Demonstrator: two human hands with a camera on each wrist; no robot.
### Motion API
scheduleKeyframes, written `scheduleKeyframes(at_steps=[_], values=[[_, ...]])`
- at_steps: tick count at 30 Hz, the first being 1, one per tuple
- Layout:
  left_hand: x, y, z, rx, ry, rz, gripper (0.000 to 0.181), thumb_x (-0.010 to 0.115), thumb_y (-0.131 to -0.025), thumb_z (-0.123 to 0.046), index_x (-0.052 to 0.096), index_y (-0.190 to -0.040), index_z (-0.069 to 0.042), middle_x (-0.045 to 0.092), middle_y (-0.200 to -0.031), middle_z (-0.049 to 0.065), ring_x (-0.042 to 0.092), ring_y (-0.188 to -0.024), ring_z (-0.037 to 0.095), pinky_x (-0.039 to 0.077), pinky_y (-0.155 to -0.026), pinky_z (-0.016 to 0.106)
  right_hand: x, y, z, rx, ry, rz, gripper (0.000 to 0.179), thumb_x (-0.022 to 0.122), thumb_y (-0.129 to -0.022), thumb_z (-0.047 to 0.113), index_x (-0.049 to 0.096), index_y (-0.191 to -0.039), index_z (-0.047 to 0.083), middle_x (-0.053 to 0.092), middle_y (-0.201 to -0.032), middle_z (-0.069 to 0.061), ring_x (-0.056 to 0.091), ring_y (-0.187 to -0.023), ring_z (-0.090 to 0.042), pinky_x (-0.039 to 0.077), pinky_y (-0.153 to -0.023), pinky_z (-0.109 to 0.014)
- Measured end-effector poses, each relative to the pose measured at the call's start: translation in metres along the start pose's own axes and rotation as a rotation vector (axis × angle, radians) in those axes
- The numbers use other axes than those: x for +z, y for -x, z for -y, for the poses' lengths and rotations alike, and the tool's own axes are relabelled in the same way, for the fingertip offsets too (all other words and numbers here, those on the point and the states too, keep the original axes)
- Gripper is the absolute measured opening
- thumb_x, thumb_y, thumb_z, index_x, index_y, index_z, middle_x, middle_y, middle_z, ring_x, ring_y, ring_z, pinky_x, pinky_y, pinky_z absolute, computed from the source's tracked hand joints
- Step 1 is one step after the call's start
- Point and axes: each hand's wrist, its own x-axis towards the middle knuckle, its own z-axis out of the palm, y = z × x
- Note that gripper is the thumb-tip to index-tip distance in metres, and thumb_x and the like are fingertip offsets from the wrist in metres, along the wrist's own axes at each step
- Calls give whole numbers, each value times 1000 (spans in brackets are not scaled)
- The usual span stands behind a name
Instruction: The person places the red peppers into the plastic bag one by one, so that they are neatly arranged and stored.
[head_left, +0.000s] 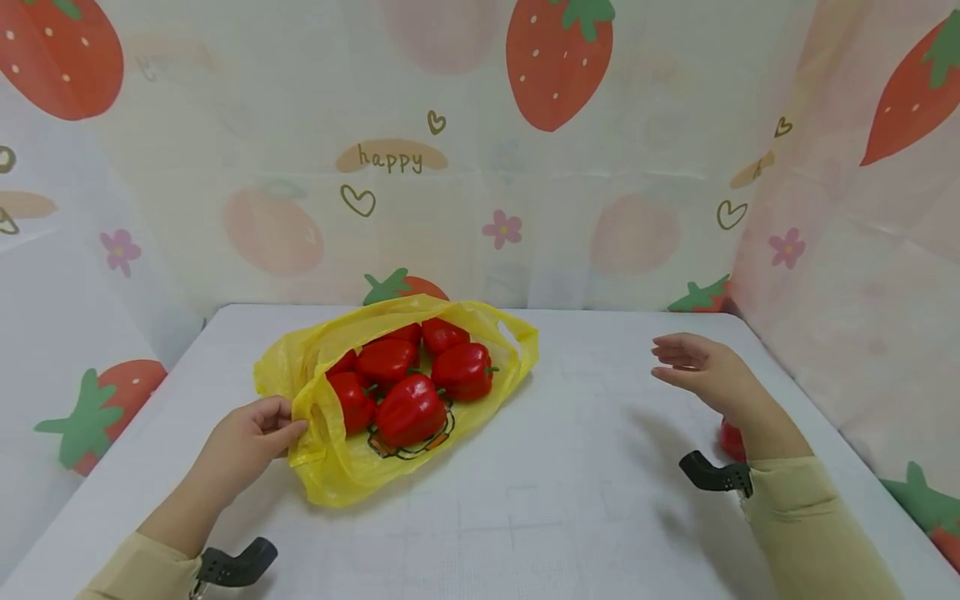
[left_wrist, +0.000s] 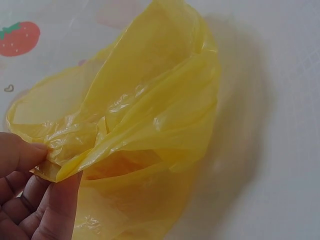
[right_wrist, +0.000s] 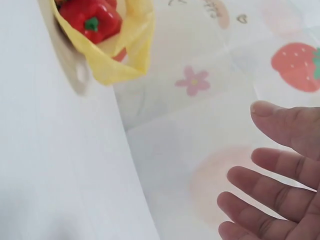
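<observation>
My left hand (head_left: 251,437) pinches the left edge of a yellow plastic bag (head_left: 330,475) between thumb and fingers, as the left wrist view also shows. The bag lies on its side with its mouth spread toward me. Several red bell peppers (head_left: 411,410) with green stems are heaped inside it. My right hand (head_left: 705,367) is raised over the right part of the table, its fingers extended and nothing in them. Partly hidden behind the right forearm is another red object (head_left: 732,440) on the table.
The white table (head_left: 525,517) is enclosed by hanging cloth (head_left: 480,233) printed with strawberries and flowers at the back and sides. A black curved wrist mount (head_left: 716,475) sits by the right sleeve, and a similar wrist mount (head_left: 238,565) by the left one.
</observation>
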Motion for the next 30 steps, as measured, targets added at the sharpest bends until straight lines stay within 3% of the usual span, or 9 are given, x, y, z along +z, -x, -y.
scheduleKeyframes(at_steps=[3,9,14,24,30], values=[[0,0,0,-4,-1,1,29,60,-88,-33,56,-99,-6,59,-89,7,56,-79,18,53,-70,28,-8,8,-11,18,21,-12,55,61,-86,39,46,-129,7,52,-126,-14,49,-115,-32,45,-88,-34],[1,1,-1,-11,3,1,29,61,-88,-32,56,-99,-6,59,-90,7,56,-79,18,52,-70,27,-18,23,-32,91,49,-23,60,57,-87,43,41,-133,8,47,-131,-18,40,-121,-39,39,-93,-53],[1,2,-2,-20,4,-3,29,61,-88,-31,56,-99,-6,59,-90,7,56,-78,18,53,-71,28,-23,31,-45,104,92,-47,60,56,-87,44,42,-133,8,48,-131,-16,41,-121,-38,40,-93,-48],[0,2,-2,-24,3,-2,27,61,-88,-30,56,-99,-5,59,-90,7,56,-78,18,52,-71,28,-36,48,-63,219,111,-51,66,52,-89,47,33,-138,7,38,-135,-24,31,-121,-49,43,-82,-58],[-1,3,-2,-33,-4,-6,26,61,-88,-29,56,-99,-5,59,-91,7,56,-79,18,53,-72,30,-43,57,-70,244,101,-47,70,52,-89,47,31,-139,3,35,-136,-28,29,-120,-51,37,-85,-62]])
